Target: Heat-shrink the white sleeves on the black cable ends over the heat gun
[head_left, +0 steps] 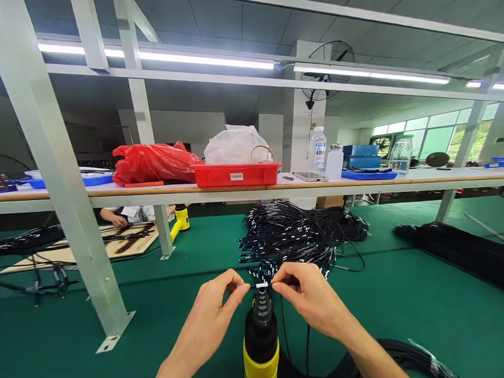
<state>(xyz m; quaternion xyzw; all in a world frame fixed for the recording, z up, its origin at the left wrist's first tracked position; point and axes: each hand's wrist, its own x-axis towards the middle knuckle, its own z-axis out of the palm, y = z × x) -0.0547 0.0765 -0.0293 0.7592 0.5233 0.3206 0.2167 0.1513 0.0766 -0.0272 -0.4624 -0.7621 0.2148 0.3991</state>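
Observation:
A thin black cable with a white sleeve (262, 285) on it is stretched level between my two hands. My left hand (213, 307) pinches its left end between thumb and forefinger. On the other side, my right hand (309, 295) pinches the right end the same way. Just below the sleeve points the ribbed nozzle of a yellow and black heat gun (261, 344), which stands upright at the front. Behind my fingers lie more cable ends, some white-tipped. I cannot make out whether the sleeve touches the nozzle.
A big heap of black cables (295, 229) lies on the green bench (189, 281). The shelf (173, 199) above carries a red bin (236, 175), a red bag (150, 163) and bottles. A metal post (75, 219) rises at left. Another person's hand (120, 221) shows beyond, near a board.

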